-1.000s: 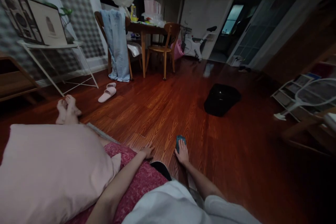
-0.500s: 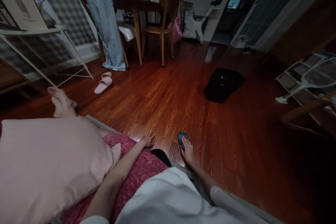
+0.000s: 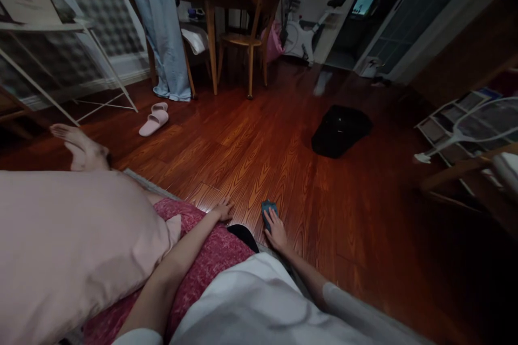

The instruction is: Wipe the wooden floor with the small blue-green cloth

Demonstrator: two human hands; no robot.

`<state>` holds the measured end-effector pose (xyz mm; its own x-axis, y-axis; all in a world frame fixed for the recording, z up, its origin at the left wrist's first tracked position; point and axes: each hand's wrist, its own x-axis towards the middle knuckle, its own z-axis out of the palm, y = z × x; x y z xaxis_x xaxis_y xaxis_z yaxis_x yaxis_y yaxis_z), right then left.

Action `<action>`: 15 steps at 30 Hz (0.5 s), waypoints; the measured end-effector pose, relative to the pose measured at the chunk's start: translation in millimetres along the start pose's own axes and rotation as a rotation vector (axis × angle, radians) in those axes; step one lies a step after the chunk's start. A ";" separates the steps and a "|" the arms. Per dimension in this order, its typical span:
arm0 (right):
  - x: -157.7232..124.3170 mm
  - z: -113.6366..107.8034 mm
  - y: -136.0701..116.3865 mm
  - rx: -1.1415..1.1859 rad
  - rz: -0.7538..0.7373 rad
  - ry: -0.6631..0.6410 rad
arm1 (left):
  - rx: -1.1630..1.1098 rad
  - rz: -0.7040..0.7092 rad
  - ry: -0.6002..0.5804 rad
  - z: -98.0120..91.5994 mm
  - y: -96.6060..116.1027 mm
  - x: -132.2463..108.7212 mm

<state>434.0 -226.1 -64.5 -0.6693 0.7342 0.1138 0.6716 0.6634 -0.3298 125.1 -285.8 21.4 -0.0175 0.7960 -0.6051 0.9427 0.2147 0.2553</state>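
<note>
A small blue-green cloth (image 3: 267, 209) lies on the wooden floor (image 3: 226, 172), under the fingers of my right hand (image 3: 275, 230). The hand presses on it from above, and part of the cloth sticks out past the fingertips. My left hand (image 3: 223, 209) rests at the edge of the pink-red fabric over my lap, its fingers spread towards the floor, holding nothing. Between the two hands is a dark rounded object (image 3: 244, 236), partly hidden by fabric. A large pale pink pillow (image 3: 76, 237) covers my legs on the left.
Pink slippers (image 3: 154, 119) sit on the floor at the left. Farther back stand a wooden chair (image 3: 242, 39) and a table. A black bin (image 3: 341, 131) is right of centre. At the right edge, a racket (image 3: 481, 123) leans by a shelf.
My right hand and the blue-green cloth have moved a little to the left over the floor. My view has shifted slightly. The left hand stays spread in about the same place.
</note>
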 end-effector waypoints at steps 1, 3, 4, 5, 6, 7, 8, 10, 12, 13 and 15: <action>-10.8 0.9 -4.4 -0.039 -0.003 -0.018 | -0.005 -0.001 -0.002 0.6 -0.3 0.9; -21.7 3.4 -12.6 -0.107 0.011 -0.034 | -0.011 -0.002 -0.006 1.5 -0.6 2.2; -20.5 4.8 -15.8 -0.131 0.024 -0.034 | -0.012 -0.001 -0.007 1.8 -0.7 2.5; -14.8 6.1 -18.0 -0.148 0.038 -0.029 | -0.011 -0.001 -0.007 1.9 -0.6 2.7; -4.7 7.0 -19.1 -0.158 0.052 -0.021 | -0.008 0.000 -0.008 1.9 -0.6 2.6; 8.9 7.3 -19.2 -0.162 0.068 -0.010 | -0.005 0.000 -0.008 1.8 -0.5 2.3; 25.3 7.0 -18.3 -0.161 0.087 0.002 | 0.000 0.000 -0.008 1.6 -0.4 1.9; 62.0 4.3 -14.1 -0.150 0.139 0.020 | 0.008 0.000 -0.008 1.0 -0.1 0.7; 95.9 -0.4 -8.3 -0.131 0.209 0.008 | 0.014 -0.001 -0.005 0.4 0.1 -0.8; 109.2 -2.8 -5.3 -0.123 0.241 -0.009 | 0.016 -0.001 -0.004 0.1 0.3 -1.5; 124.6 -5.9 0.3 -0.112 0.274 -0.051 | 0.016 0.000 -0.001 -0.4 0.5 -2.5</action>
<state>352.7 -133.5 -44.9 -0.4712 0.8820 -0.0133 0.8585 0.4551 -0.2364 125.4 -287.5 23.3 -0.0176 0.7954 -0.6058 0.9478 0.2061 0.2431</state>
